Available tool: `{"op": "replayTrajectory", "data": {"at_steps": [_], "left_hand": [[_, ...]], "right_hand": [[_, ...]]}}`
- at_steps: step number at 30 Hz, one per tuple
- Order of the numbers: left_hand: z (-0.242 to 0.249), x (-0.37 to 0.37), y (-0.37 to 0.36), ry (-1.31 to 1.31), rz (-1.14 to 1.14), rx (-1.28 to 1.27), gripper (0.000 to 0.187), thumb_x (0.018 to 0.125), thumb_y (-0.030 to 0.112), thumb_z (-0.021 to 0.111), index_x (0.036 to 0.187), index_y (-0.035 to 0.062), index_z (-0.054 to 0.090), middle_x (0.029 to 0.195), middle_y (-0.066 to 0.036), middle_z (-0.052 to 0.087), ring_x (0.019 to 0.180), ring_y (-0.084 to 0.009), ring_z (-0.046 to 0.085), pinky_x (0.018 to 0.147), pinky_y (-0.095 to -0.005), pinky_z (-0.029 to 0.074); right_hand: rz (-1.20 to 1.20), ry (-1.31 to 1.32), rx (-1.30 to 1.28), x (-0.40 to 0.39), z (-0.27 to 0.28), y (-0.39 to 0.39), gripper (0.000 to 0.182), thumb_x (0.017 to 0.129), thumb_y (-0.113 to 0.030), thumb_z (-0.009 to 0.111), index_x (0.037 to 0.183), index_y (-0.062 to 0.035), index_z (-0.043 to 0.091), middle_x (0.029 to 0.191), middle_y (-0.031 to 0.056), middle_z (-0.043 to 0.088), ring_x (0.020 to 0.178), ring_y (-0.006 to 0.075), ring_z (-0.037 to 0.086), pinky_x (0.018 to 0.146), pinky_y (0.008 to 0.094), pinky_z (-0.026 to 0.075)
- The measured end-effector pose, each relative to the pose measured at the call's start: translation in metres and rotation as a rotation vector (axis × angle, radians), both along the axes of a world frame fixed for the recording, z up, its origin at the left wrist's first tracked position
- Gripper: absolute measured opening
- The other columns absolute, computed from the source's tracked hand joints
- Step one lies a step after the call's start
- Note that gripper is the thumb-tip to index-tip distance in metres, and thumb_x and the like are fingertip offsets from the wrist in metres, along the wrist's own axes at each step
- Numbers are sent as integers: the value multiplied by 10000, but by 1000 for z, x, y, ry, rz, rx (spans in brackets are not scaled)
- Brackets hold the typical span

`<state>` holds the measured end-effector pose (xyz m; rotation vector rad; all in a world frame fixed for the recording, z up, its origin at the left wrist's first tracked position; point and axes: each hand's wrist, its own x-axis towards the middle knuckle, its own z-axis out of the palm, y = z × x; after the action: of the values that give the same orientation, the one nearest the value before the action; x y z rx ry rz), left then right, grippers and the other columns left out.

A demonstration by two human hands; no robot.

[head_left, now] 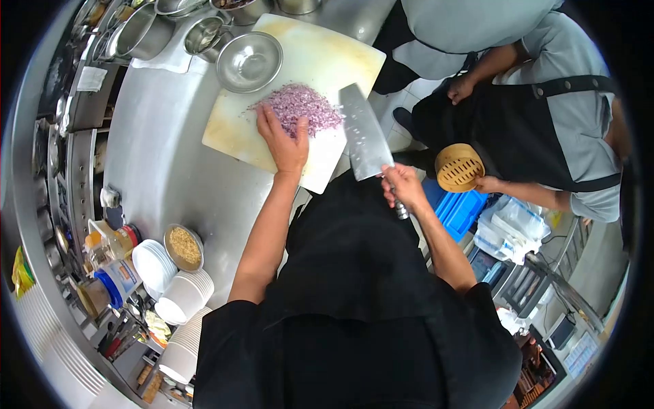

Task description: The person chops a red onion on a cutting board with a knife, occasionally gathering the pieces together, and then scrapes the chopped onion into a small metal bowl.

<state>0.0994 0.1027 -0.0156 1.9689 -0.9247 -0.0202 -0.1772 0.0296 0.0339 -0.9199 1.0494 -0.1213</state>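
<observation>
A heap of finely chopped purple onion (306, 108) lies on the white cutting board (327, 58). My left hand (283, 142) rests at the near left side of the heap, fingers spread against it. In my right hand (400, 185) is the handle of a wide cleaver (366, 136). Its blade points away from me, just right of the onion and over the board's right edge, with small bits stuck to it. An empty metal bowl (249, 62) sits on the board's left part, beyond the heap.
Metal pots (144, 33) line the counter's far left. Nearer are a bowl of yellowish bits (184, 247), stacked white containers (185, 297) and bottles. At right, a co-worker in a black apron (531, 129) holds a bamboo steamer (460, 168); another person stands beyond the board.
</observation>
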Motion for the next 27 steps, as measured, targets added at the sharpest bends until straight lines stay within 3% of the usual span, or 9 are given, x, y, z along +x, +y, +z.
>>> {"op": "replayTrajectory", "data": {"at_steps": [2,4,7,12,16,19,23,25,27], "left_hand": [[2,-11,-6,-6,25,30,924,838,458,717,1467,-57,277,1490,-357,217,1359,-520,249,1117,-589,237],[6,-20,-12,-7,54,26,929,781,463,775,1446,-24,345,1475,-349,236,1344,-522,261,1099,-608,247],[6,-20,-18,-66,93,-12,783,752,436,806,1344,25,498,1427,-311,309,1298,-501,311,1066,-616,279],[3,-15,-19,-49,133,-39,602,797,331,775,1268,23,564,1383,-300,369,1279,-473,352,1062,-579,308],[9,-16,-17,-42,200,-74,425,831,220,727,1188,17,616,1335,-283,430,1254,-441,401,1064,-530,331],[26,-13,-23,-61,219,-126,394,837,207,719,1164,10,623,1313,-276,449,1243,-438,415,1057,-527,341],[55,33,-51,-160,228,-201,400,846,225,717,1175,14,633,1251,-273,517,1235,-440,446,1054,-498,362],[63,68,-77,-219,246,-165,392,846,239,706,1132,-22,644,1190,-268,559,1149,-415,514,1024,-469,399],[44,120,-103,-191,190,-64,382,846,256,708,1098,-27,659,1128,-253,594,1097,-405,548,994,-462,421]], "right_hand": [[55,36,35,21,2,19,287,1004,-274,528,927,-1,573,600,12,478,413,104,448,354,286,395],[58,41,9,50,14,34,314,1005,-279,520,917,19,560,602,18,476,415,105,447,356,291,395],[132,44,-49,70,15,36,320,1008,-274,516,918,31,552,598,18,473,418,106,455,352,290,399],[252,-49,26,81,7,39,307,1011,-255,511,906,31,553,593,14,473,414,106,458,348,288,404],[310,-87,-22,73,12,38,301,1005,-245,523,818,-9,523,596,14,478,424,107,476,347,286,402],[317,-96,-102,79,26,34,318,1002,-232,520,762,-27,489,583,18,477,409,108,470,335,286,389],[337,-158,-176,121,64,7,305,992,-209,512,761,-12,489,578,27,480,408,119,474,328,294,388],[325,-195,-191,148,77,-11,302,987,-208,517,765,-5,493,588,31,488,412,123,478,330,296,393],[277,-116,-150,170,90,-25,318,979,-235,550,759,-13,498,596,15,492,419,101,477,355,297,409]]}}
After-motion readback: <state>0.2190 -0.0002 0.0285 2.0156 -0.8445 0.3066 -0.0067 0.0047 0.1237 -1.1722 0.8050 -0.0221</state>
